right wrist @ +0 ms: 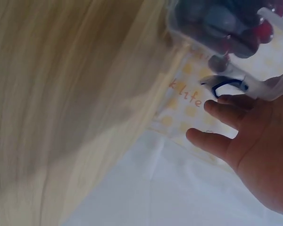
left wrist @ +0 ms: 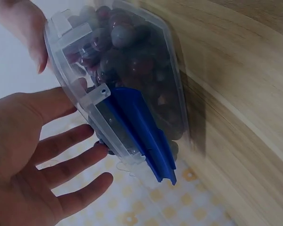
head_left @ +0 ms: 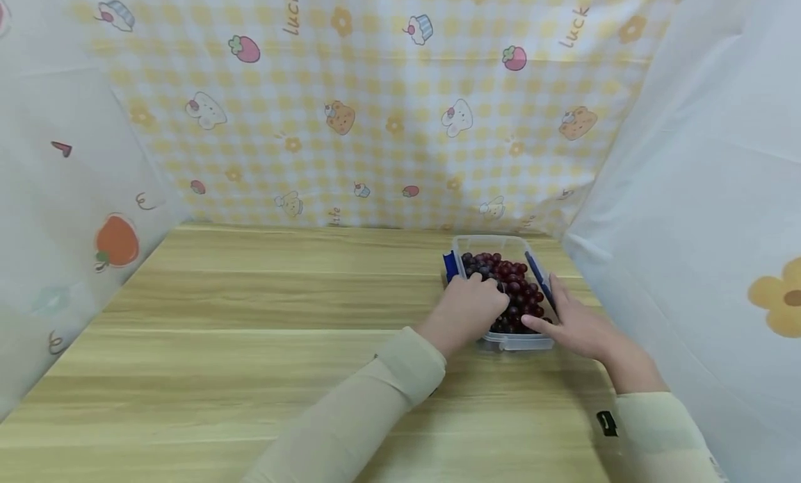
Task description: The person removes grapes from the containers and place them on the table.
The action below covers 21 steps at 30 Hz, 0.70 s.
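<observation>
A clear plastic box (head_left: 526, 342) filled with dark red and purple grapes (head_left: 514, 288) stands lidless at the table's right rear. Its blue side latches (left wrist: 139, 127) hang folded out. My left hand (head_left: 466, 309) reaches over the left rim from above; in the left wrist view its fingers are spread and nearly straight, fingertips right at the rim beside dark grapes. Part of one finger shows blurred through the clear wall. My right hand (head_left: 582, 326) rests along the right side near the front corner, thumb over the rim, the other fingers extended outside by the latch (right wrist: 228, 84).
The box stands on a wood-grain table (head_left: 250, 344). A yellow checked cloth (head_left: 375, 121) hangs behind it, and a white cloth wall (head_left: 701, 191) rises close on the right. A small black object (head_left: 606, 424) shows by the right sleeve.
</observation>
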{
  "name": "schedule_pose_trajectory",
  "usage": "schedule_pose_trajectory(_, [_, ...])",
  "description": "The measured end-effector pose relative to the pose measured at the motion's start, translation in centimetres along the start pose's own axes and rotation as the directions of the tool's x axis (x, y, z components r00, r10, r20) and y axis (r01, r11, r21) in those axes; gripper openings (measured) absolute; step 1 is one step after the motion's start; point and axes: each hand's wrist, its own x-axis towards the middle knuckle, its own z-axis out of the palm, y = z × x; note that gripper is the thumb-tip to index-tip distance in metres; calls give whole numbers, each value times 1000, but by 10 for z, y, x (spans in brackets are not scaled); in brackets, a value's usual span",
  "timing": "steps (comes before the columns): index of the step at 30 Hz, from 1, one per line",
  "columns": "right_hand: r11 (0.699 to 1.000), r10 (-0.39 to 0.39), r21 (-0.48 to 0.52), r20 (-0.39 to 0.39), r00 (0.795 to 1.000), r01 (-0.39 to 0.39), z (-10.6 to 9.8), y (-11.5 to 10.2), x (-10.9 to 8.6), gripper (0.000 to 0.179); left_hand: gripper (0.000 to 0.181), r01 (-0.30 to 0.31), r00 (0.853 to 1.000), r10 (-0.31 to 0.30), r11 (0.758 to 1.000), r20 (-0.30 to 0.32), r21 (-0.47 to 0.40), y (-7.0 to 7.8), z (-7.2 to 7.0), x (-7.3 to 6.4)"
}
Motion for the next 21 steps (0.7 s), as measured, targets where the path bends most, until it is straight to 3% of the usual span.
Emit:
schedule_pose_trajectory(7, [996,-59,64,-5,998,59,0,5,2,119,19,35,999,-35,999,14,-14,6,1,7])
schedule_pose_trajectory(16, [994,-89,71,7,996,89,-3,12,3,128,20,87,995,-84,994,46,-72,11,-1,12])
schedule_pose_trajectory(21, [992,-114,61,8,993,113,3,11,3,133,20,73,997,-72,997,35,-39,10,4,10])
